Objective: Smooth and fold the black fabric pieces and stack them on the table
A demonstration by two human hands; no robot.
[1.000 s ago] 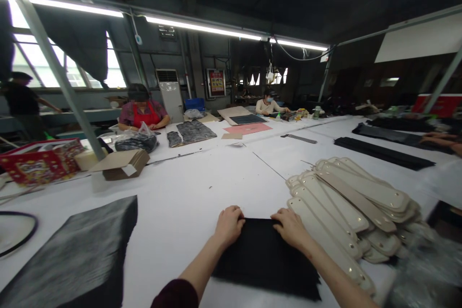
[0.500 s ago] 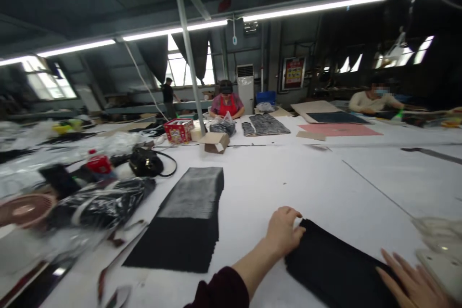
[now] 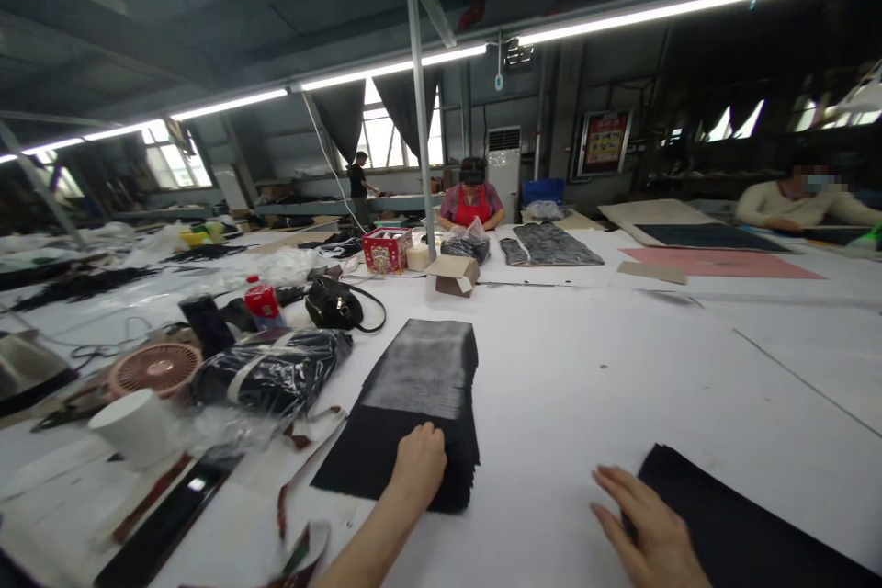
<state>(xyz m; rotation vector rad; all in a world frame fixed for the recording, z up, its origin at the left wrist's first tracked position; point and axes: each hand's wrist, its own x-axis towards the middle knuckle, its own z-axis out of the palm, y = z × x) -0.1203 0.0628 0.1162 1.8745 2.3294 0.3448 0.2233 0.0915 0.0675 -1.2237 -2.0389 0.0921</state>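
Observation:
Stacked black fabric pieces [image 3: 386, 450], whitish over the upper part, lie on the white table left of centre. My left hand [image 3: 422, 461] is over the lower black part of this stack, its fingers curled together; what they may hold is hidden. At the lower right lies a second black stack [image 3: 737, 524]. Beside its left edge is my right hand [image 3: 640, 519], fingers apart, with the palm side near the cloth.
On the left of the table [image 3: 551, 441] are a plastic-wrapped black bundle [image 3: 282, 372], a pink fan [image 3: 157, 367], a white cup [image 3: 134, 427] and a black handbag [image 3: 335, 303]. An open cardboard box [image 3: 455, 276] stands farther back. People sit across the table.
The view has turned left. My left hand has left the right-hand black stack and moved to the whitish-topped one. My right hand has shifted to the right stack's left edge.

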